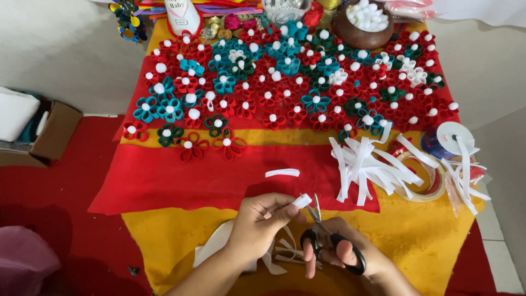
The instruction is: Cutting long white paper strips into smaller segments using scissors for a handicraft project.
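Head view: right hand point(350, 255) grips scissors point(329, 238) upright.

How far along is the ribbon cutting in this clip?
Done: a pile of cut white strips lies beside dozens of finished flowers. In hand: the left hand pinches a white ribbon piece while the right hand works the scissors. Left: uncut ribbon trails under the hands.
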